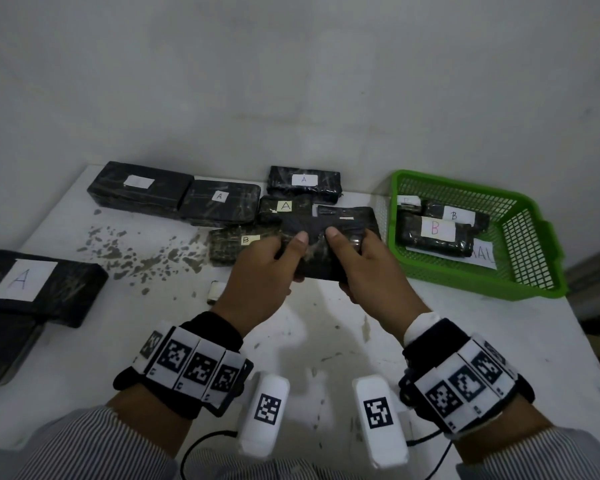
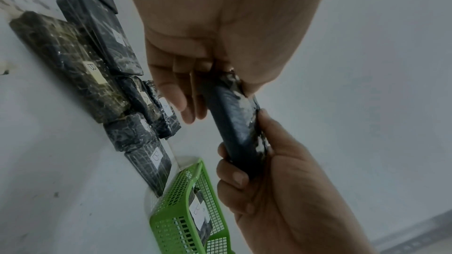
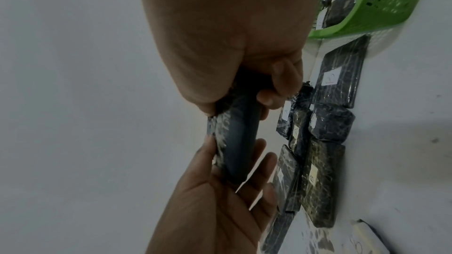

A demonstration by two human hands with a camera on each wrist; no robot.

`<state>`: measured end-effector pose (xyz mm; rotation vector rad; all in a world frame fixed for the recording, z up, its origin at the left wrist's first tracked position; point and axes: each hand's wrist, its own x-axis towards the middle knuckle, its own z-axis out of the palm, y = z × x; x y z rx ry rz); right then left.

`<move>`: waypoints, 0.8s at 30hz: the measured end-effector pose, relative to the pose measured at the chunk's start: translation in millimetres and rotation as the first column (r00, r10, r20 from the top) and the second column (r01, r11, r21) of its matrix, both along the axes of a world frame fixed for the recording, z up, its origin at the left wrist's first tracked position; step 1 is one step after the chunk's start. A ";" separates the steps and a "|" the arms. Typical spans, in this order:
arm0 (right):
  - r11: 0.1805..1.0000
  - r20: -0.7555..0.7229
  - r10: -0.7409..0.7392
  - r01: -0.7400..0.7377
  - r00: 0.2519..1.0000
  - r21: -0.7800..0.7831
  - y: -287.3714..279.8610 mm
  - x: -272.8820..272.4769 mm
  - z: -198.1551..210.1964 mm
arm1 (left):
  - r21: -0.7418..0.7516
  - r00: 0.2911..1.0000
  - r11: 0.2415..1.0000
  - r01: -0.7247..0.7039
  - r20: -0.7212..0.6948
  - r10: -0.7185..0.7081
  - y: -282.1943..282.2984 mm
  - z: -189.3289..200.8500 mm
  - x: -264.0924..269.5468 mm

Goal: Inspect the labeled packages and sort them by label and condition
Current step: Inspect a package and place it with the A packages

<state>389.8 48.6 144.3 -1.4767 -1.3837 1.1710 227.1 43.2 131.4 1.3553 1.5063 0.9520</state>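
Both hands hold one black wrapped package [image 1: 329,237] above the middle of the white table [image 1: 326,327]. My left hand [image 1: 291,258] grips its left end and my right hand [image 1: 350,261] its right end, thumbs on top and fingers beneath. No label shows on its upper face. In the left wrist view the package [image 2: 234,123] shows pale scuffed patches along one edge. The right wrist view has the package [image 3: 234,142] edge-on between both hands. A green basket [image 1: 534,258] at the right holds packages marked B [image 1: 433,233].
Packages marked A [image 1: 219,199] [image 1: 303,181] [image 1: 284,206] and one with a blank label [image 1: 139,185] line the back wall. A B package [image 1: 232,244] lies just left of the hands. An A package [image 1: 32,282] is stacked at the far left. A small white object [image 1: 215,291] lies near my left wrist.
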 end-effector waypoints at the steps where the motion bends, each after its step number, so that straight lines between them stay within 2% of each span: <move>1: 1.000 0.032 -0.019 0.019 0.999 0.006 3.2 0.9 -3.0 | -0.005 1.000 1.000 0.007 -0.002 -0.007 0.4 -1.3 -0.2; 3: 1.000 0.064 -0.024 0.023 0.998 0.010 7.5 2.1 -5.8 | -0.008 1.000 1.000 0.018 -0.004 -0.018 0.2 -4.0 0.0; 7: 0.999 -0.038 0.026 -0.028 0.999 -0.041 6.0 2.2 -2.6 | 0.027 0.999 0.999 0.033 -0.013 -0.032 4.6 -5.3 -4.1; 10: 0.998 -0.032 0.058 -0.059 0.998 -0.031 5.5 2.1 -0.8 | 0.012 0.999 0.999 0.032 0.026 -0.032 7.5 -2.7 -6.5; 16: 0.996 -0.143 -0.008 -0.005 0.990 -0.092 -0.9 -0.8 5.1 | 0.037 0.997 0.998 0.050 0.063 -0.052 10.4 -2.3 -8.4; 19: 0.996 -0.178 0.013 -0.028 0.984 -0.082 -5.2 -0.4 2.5 | -0.007 0.992 0.999 0.050 0.120 -0.049 13.6 -0.4 -10.8; 22: 0.994 -0.209 -0.058 0.036 0.976 -0.107 -0.7 2.1 1.7 | -0.048 0.982 0.996 0.069 0.177 -0.060 14.4 0.1 -10.4; 24: 0.985 -0.270 -0.102 0.058 0.957 -0.163 1.9 3.6 1.0 | -0.012 0.988 0.993 0.119 0.097 -0.117 13.3 -0.4 -10.8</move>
